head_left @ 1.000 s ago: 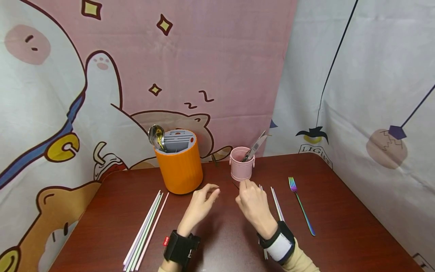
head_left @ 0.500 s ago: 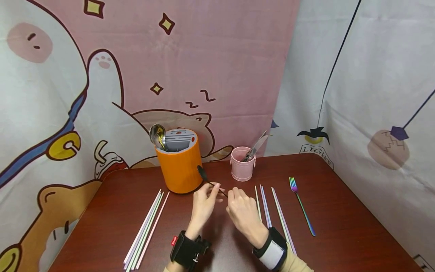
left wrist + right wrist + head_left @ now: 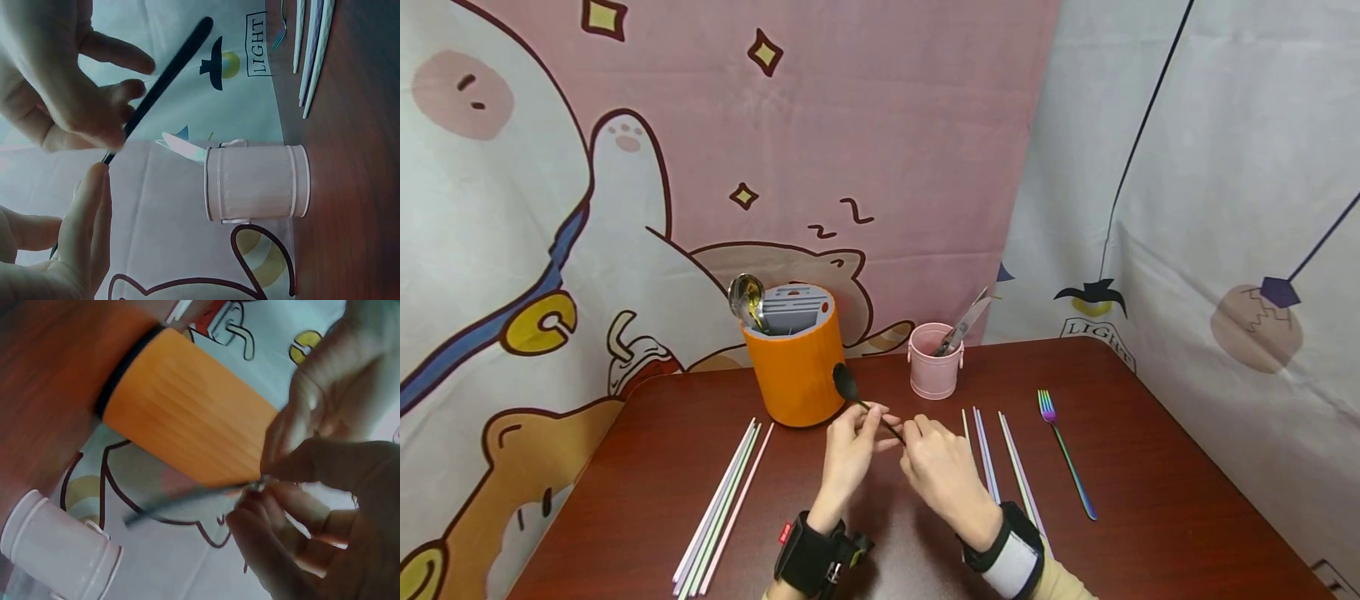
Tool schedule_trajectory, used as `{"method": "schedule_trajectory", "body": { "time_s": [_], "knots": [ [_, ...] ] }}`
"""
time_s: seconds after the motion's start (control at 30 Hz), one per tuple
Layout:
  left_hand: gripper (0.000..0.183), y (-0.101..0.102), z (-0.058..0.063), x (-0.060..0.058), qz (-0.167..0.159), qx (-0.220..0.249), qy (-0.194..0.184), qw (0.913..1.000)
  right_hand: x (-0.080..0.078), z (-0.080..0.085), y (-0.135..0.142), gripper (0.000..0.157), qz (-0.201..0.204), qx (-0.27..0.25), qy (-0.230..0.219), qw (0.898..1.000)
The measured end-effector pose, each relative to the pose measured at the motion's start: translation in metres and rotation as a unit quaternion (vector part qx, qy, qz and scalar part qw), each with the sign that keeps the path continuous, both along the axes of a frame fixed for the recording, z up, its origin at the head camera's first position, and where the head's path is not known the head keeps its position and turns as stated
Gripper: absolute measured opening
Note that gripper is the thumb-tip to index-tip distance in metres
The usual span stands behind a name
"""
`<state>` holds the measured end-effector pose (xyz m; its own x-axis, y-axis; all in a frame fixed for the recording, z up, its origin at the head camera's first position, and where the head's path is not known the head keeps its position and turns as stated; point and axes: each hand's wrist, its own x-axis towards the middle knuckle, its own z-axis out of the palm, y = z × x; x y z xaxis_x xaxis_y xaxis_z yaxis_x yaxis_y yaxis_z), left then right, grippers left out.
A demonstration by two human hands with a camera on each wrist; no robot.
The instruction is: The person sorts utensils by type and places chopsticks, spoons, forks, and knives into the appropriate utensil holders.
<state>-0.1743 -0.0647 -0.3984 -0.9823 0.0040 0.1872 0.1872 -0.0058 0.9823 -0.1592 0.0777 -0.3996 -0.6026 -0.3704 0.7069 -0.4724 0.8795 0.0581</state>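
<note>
A dark spoon is held at a slant between my two hands in the head view, its bowl up and left near an orange utensil holder. My left hand pinches the handle just below the bowl. My right hand pinches it farther down, fingers curled. In the left wrist view the spoon's handle sticks out past the right hand, above the left hand. Blurred in the right wrist view, the handle projects beyond my right fingertips. The hands hide part of the spoon.
Behind my right hand stands a pink bucket with metal utensils. A ladle leans out of the orange holder. Chopsticks lie at left, more chopsticks at right. A rainbow fork lies farther right.
My right hand has moved left and nearer, away from the pink bucket, bringing the spoon to my left hand. The left hand now pinches it too. Over the last half second little has moved.
</note>
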Motion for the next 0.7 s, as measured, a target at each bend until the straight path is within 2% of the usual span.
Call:
{"method": "schedule_trajectory", "body": {
  "time_s": [0.1, 0.17, 0.37, 0.53, 0.7],
  "knots": [
    [0.026, -0.003, 0.003, 0.001, 0.003, 0.004, 0.008, 1.0, -0.004, 0.012, 0.014, 0.026, -0.017, -0.039, -0.041, 0.998],
    [0.026, -0.005, 0.004, 0.002, 0.007, 0.002, 0.015, 0.9999, -0.01, 0.02, 0.031, 0.028, -0.046, -0.068, -0.064, 0.995],
    [0.025, -0.012, 0.006, 0.001, 0.023, 0.0, 0.029, 0.9993, -0.034, 0.027, 0.092, 0.019, -0.137, -0.121, -0.114, 0.977],
    [0.023, -0.017, 0.007, 0.0, 0.037, -0.002, 0.039, 0.9985, -0.047, 0.022, 0.132, 0.019, -0.188, -0.13, -0.214, 0.95],
    [0.02, -0.021, 0.008, -0.001, 0.055, 0.007, 0.051, 0.9972, -0.057, 0.008, 0.157, 0.021, -0.221, -0.133, -0.31, 0.915]
  ]
}}
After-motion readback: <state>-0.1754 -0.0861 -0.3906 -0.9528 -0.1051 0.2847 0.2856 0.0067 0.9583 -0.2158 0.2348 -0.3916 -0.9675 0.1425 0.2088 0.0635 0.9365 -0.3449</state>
